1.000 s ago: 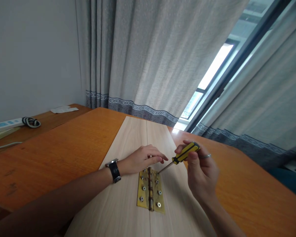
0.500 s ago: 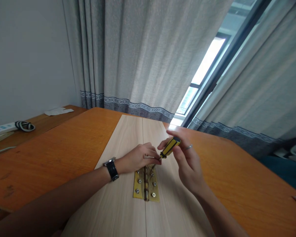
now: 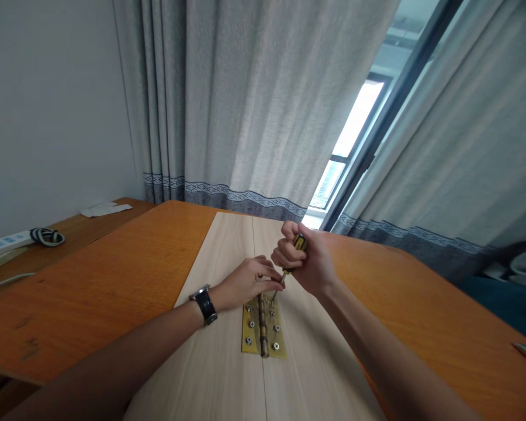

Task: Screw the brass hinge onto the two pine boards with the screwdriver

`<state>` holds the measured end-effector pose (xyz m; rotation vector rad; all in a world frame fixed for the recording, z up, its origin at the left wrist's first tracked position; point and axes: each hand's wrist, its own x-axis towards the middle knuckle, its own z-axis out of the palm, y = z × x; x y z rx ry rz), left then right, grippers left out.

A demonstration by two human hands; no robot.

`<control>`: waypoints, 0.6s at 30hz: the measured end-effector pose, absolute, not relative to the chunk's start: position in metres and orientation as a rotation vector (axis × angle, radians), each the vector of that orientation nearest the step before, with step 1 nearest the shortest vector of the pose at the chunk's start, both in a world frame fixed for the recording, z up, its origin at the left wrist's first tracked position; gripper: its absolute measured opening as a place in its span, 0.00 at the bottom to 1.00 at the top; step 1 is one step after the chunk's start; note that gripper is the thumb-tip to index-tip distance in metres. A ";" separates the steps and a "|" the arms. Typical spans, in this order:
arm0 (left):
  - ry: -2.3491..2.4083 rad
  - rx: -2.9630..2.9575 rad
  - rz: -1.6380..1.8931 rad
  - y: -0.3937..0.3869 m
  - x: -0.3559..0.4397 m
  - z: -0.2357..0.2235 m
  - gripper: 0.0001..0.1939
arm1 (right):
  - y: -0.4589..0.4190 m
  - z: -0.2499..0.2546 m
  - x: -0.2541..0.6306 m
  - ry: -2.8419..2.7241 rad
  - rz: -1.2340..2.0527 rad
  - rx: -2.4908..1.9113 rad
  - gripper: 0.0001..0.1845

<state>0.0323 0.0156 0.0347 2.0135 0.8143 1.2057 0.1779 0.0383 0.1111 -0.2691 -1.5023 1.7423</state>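
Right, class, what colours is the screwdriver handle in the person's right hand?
The screwdriver handle is yellow and black, seen in the head view.

Right fingers curled tight; left fingers loosely bent, close by

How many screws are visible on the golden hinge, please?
6 screws are clearly visible: three along the left leaf of the hinge, three along its right leaf. Others may be hidden at the far end, by the left hand and the screwdriver.
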 end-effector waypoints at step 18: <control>0.793 1.858 1.110 0.013 0.035 0.032 0.07 | 0.034 0.077 0.188 -1.350 1.618 -0.205 0.22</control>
